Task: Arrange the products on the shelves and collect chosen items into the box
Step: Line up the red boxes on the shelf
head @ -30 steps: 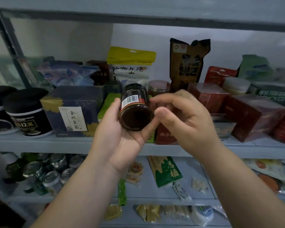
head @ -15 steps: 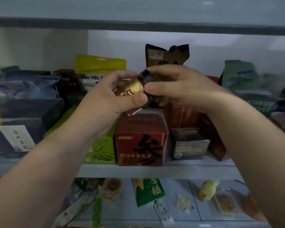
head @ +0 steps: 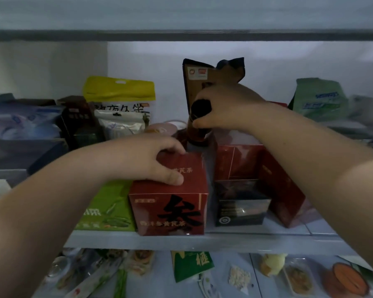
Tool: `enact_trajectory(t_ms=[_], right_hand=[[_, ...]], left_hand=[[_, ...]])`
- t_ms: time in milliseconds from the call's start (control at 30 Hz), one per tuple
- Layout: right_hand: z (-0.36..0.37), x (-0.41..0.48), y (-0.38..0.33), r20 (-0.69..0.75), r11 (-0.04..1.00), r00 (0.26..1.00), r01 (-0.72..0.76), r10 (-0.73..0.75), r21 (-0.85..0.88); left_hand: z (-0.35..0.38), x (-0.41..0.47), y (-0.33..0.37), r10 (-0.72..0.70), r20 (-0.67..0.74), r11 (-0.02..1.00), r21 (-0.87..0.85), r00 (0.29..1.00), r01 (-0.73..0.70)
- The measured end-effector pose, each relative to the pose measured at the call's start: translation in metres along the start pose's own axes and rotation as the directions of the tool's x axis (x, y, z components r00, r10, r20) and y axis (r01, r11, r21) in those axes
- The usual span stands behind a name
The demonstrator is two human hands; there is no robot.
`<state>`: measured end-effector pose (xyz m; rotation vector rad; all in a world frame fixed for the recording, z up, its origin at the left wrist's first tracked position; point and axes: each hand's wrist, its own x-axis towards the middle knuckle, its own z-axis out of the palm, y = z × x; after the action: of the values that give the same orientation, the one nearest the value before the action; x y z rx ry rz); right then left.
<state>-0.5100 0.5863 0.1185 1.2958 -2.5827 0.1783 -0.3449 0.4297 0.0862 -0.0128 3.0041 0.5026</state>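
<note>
Jar [head: 197,130], dark with a black lid [head: 199,108], upright at mid shelf [head: 202,241], behind the red box [head: 170,203] and in front of a tall brown pouch [head: 202,76]. Gripped near the top by the right hand [head: 230,106], thumb [head: 199,124] pressed on the near side under the lid, other fingers wrapped round the far side. Base hidden, so cannot tell whether set down or held just above. Left hand [head: 146,160] clasping the red box from above, fingertips hooked over its far top edge, thumb flat on the top panel. Tight on both sides of the jar: pink-lidded tub [head: 166,127] just left, wrapped boxes [head: 237,162] just right. Narrow gap running forward between the red box and a small dark box [head: 241,203]. Bare strip of shelf at the front right. Ample height under the upper shelf [head: 181,35]. Counted: one jar, one pouch, one dark box, one green box [head: 108,209] touching the red box's left side, two wrapped boxes as far as blur allows.
</note>
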Motion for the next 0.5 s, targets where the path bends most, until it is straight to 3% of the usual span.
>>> enact_trajectory(t_ms=[267, 400, 500], right_hand=[[0.044, 0.049, 0.000, 0.257, 0.988, 0.965, -0.012, 0.053, -0.156], [0.068, 0.060, -0.005, 0.435, 0.979, 0.896, -0.004, 0.095, -0.206], [0.073, 0.057, -0.008, 0.466, 0.972, 0.878, 0.000, 0.112, -0.235]], left_hand=[[0.011, 0.001, -0.006, -0.032, -0.004, 0.994, -0.101, 0.999, 0.031], [0.016, -0.001, -0.010, -0.012, -0.007, 1.000, -0.017, 1.000, 0.012], [0.020, -0.006, -0.009, 0.031, -0.019, 0.999, 0.013, 0.999, -0.030]])
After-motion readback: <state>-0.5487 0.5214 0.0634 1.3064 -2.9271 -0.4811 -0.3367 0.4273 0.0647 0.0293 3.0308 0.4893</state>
